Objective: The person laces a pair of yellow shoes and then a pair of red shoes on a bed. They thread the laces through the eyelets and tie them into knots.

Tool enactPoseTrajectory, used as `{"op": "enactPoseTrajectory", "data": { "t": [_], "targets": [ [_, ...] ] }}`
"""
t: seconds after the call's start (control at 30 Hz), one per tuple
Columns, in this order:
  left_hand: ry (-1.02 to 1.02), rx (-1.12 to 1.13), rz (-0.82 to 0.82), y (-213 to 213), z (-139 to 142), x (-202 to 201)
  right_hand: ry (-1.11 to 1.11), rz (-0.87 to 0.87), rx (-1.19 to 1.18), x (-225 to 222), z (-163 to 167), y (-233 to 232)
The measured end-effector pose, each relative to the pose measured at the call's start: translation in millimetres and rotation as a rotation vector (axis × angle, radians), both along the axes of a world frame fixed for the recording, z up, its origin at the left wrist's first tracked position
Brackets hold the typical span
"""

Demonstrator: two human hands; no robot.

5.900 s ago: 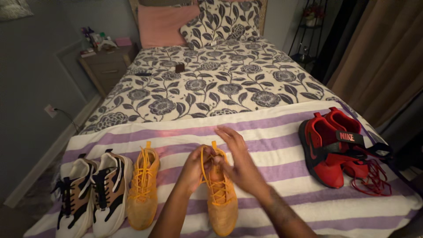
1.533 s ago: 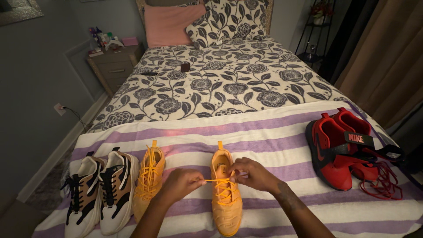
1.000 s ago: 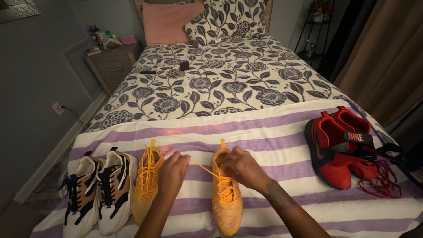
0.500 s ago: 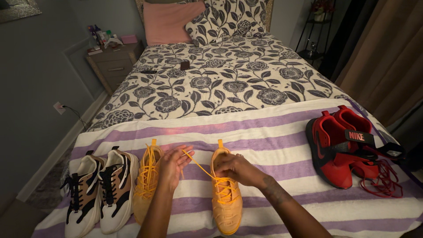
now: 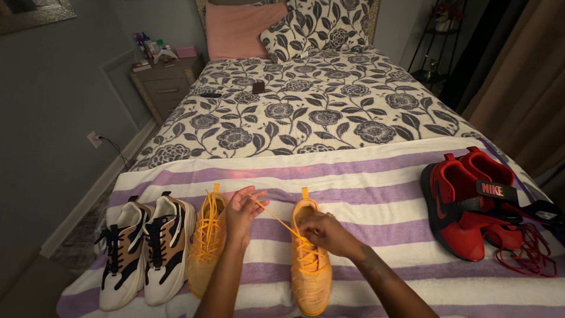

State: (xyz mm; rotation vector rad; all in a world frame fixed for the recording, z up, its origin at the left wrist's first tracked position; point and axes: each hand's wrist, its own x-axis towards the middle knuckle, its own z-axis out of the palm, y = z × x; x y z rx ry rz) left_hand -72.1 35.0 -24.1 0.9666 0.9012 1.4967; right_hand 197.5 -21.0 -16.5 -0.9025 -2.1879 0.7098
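Two orange sneakers lie on a purple and white striped blanket (image 5: 376, 182) at the foot of the bed. My left hand (image 5: 241, 210) is raised above the left orange sneaker (image 5: 206, 244) and pinches the end of an orange lace (image 5: 276, 217) pulled taut. That lace runs down to the right orange sneaker (image 5: 310, 268). My right hand (image 5: 325, 232) rests on this shoe's laces near its tongue, fingers closed on them.
A white, tan and black pair of sneakers (image 5: 144, 250) sits at the left. A red and black pair (image 5: 471, 203) with loose red laces (image 5: 529, 256) lies at the right. A floral bedspread (image 5: 306, 112), pillows and a nightstand (image 5: 168, 82) are beyond.
My left hand has drawn the lace up and to the left, away from the right orange sneaker. My right hand has settled lower onto that shoe's laces.
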Motion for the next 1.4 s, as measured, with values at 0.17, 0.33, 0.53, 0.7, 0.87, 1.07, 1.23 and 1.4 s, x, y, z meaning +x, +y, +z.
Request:
{"op": "enactPoseTrajectory", "data": {
  "t": [0.17,0.33,0.53,0.7,0.87,1.07,1.23,1.4],
  "targets": [
    [-0.015,0.042,0.006,-14.3,15.3,9.7,0.063,-0.060,-0.301,20.4,-6.4,3.6],
    [-0.151,-0.004,0.063,-7.7,26.8,1.2,0.120,-0.094,-0.241,23.8,2.1,-5.3],
    [-0.231,0.098,0.073,-10.8,38.2,-22.6,0.439,-0.074,-0.110,17.9,-7.5,-9.9],
    [-0.094,0.149,0.111,-25.3,56.0,-23.3,0.496,-0.110,-0.084,22.2,-18.1,-9.6],
    [0.191,0.433,0.191,-38.5,77.7,-17.2,0.663,-0.123,-0.244,26.6,-10.5,-10.4],
    [0.370,0.898,-0.175,-57.5,90.2,30.1,0.679,-0.206,-0.209,23.4,13.1,-19.9],
    [1.038,0.848,-0.323,-98.1,74.9,81.3,0.697,-0.037,-0.183,17.4,29.2,-26.1],
    [0.955,0.730,-0.229,-113.3,60.9,100.5,0.610,-0.105,-0.204,10.2,28.3,-35.5]
  ]
}}
